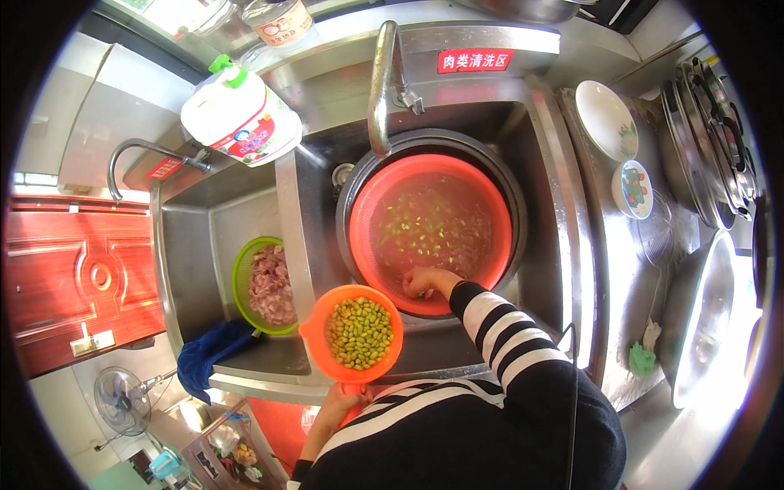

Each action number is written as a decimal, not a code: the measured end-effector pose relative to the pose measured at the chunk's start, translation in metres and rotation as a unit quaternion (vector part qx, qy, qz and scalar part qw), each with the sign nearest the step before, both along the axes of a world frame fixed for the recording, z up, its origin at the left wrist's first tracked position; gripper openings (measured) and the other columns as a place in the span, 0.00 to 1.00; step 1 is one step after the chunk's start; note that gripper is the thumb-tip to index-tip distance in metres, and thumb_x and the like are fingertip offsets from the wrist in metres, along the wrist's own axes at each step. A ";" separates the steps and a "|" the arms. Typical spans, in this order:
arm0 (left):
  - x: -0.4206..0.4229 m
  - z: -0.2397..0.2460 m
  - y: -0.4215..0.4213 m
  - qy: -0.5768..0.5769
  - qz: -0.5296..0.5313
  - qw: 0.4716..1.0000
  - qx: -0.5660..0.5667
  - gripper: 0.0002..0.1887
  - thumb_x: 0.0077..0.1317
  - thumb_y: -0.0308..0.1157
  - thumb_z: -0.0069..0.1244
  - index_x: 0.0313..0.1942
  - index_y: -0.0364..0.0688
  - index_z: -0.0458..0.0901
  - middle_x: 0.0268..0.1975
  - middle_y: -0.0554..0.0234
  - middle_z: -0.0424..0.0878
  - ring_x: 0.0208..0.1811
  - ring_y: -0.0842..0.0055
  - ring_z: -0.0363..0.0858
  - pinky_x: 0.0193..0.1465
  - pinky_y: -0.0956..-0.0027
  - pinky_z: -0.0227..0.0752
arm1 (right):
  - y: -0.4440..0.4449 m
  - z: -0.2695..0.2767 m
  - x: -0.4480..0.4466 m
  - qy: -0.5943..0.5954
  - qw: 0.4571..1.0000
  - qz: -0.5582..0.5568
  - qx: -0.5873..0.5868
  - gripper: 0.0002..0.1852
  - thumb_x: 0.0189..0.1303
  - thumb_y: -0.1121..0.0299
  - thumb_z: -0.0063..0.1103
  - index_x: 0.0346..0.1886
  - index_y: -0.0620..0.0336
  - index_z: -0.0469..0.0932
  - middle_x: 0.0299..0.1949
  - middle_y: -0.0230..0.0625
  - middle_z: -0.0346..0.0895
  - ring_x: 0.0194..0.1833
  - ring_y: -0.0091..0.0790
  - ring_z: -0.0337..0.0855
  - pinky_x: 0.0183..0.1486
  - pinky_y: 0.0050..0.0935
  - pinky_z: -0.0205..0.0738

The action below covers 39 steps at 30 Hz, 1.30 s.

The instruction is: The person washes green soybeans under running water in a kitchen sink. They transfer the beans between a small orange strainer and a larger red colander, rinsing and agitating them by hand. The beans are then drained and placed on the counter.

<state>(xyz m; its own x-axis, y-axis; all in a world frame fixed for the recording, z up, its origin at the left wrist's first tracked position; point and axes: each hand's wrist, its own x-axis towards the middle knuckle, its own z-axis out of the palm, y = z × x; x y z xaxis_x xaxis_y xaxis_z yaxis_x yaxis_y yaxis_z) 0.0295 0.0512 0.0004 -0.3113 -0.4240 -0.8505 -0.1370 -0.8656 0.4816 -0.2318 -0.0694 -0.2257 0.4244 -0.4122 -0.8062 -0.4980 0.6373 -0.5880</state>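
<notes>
My left hand [342, 401] grips the handle of an orange plastic scoop [315, 327], held level over the front of the sink. Shelled green beans [360, 334], which look like edamame, fill its bowl. My right hand [427, 282] reaches into a red plastic colander [503, 245] near its front rim. Its fingers are curled at the cloudy water, and what they hold is hidden. Green bits, perhaps beans or skins [422, 226], are scattered in that water. Around the colander sits a large dark basin [520, 239], standing in the right sink bowl.
Cut raw meat [271, 285] lies in a green basket [241, 278] in the left sink bowl. A tall faucet [378, 98] overhangs the basin. A white pump jug [242, 119] stands behind the divider. A blue cloth [205, 361] drapes the front edge. Bowls [606, 119] line the right counter.
</notes>
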 end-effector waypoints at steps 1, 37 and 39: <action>0.001 -0.001 0.000 0.000 0.000 1.000 0.002 0.08 0.45 0.21 0.48 0.30 0.36 0.72 0.29 0.61 0.76 0.33 0.77 0.74 0.39 0.76 0.66 | 0.001 0.001 -0.004 0.023 0.999 0.032 -0.022 0.05 0.44 0.72 0.53 0.27 0.55 0.74 0.23 0.32 0.71 0.24 0.29 0.74 0.25 0.29 0.73; -0.007 -0.005 -0.016 -0.006 0.019 1.000 -0.001 0.08 0.45 0.23 0.49 0.28 0.34 0.72 0.24 0.60 0.75 0.21 0.77 0.73 0.25 0.76 0.67 | -0.023 0.036 -0.109 0.440 0.846 -0.120 -0.276 0.20 0.51 0.61 0.53 0.48 0.54 0.76 0.49 0.49 0.72 0.53 0.50 0.70 0.56 0.42 0.65; -0.004 -0.004 -0.014 -0.002 0.022 1.000 0.004 0.07 0.45 0.23 0.49 0.28 0.35 0.72 0.24 0.60 0.75 0.22 0.77 0.73 0.26 0.75 0.67 | -0.022 0.012 -0.119 0.422 0.877 -0.144 -0.179 0.24 0.51 0.58 0.52 0.52 0.54 0.73 0.55 0.49 0.68 0.59 0.54 0.63 0.61 0.41 0.59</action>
